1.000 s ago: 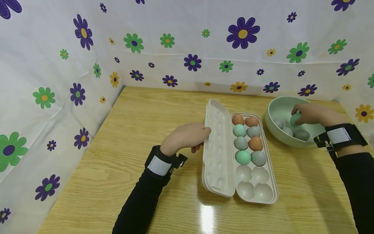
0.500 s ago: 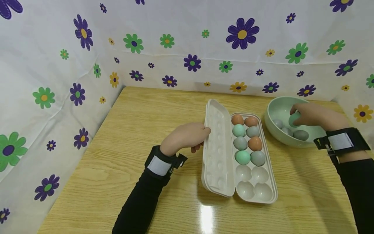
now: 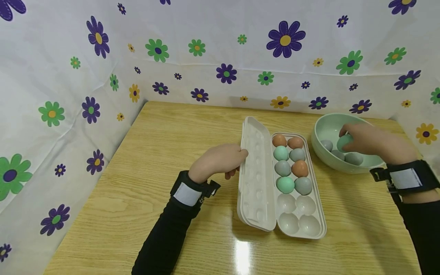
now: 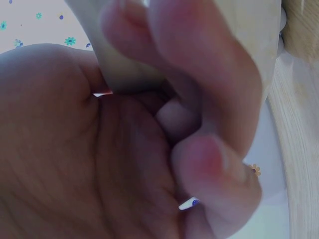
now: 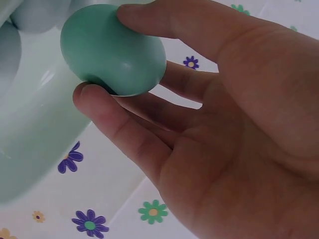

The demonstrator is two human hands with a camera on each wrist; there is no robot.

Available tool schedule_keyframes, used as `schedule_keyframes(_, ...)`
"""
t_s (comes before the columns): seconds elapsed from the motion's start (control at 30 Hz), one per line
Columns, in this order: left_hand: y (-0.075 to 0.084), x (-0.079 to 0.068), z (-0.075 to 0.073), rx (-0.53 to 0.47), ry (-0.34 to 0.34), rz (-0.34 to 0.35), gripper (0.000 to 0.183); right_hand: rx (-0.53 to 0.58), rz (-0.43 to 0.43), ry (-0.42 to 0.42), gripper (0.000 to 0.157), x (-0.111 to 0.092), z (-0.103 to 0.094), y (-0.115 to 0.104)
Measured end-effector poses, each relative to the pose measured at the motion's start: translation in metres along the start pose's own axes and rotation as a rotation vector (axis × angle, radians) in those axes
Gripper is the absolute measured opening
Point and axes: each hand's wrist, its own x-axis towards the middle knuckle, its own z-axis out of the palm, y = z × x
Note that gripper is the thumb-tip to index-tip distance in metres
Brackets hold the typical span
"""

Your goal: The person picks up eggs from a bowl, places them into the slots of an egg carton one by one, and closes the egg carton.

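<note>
My left hand (image 3: 220,158) grips the outer edge of the raised lid (image 3: 257,172) of a white egg carton (image 3: 323,225). Up close in the left wrist view, the fingers (image 4: 219,74) curl round that edge. On the other side, my right hand (image 3: 372,141) pinches a green egg (image 5: 112,55) between thumb and fingers, within the rim of a pale green bowl (image 3: 330,124). Several grey eggs (image 3: 354,158) lie in the bowl, partly behind its wall. Brown, green and grey eggs (image 3: 285,185) fill the carton's far rows; the nearest two rows of cups (image 3: 289,224) hold none.
A wooden table (image 3: 165,130) carries the carton and the bowl. The bowl stands just right of the carton, near the table's back edge. Flower-printed white cloth (image 3: 192,30) hangs behind the table and along both sides.
My right hand has shifted slightly left with the green egg, and its wrist has swung a little lower. My left hand and the carton lid stay where they were.
</note>
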Motion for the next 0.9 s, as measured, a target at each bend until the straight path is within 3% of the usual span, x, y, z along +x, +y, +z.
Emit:
schedule_keyframes(0.4,0.002,-0.001,-0.001,-0.024,-0.006,-0.004,0.046,-0.062,-0.017,0.060,0.040,-0.014,0.006,-0.019)
schedule_keyframes(0.9,0.003,-0.002,0.000,-0.041,0.001,-0.018,0.043,-0.059,0.006,0.091,0.041,-0.034,0.006,-0.043)
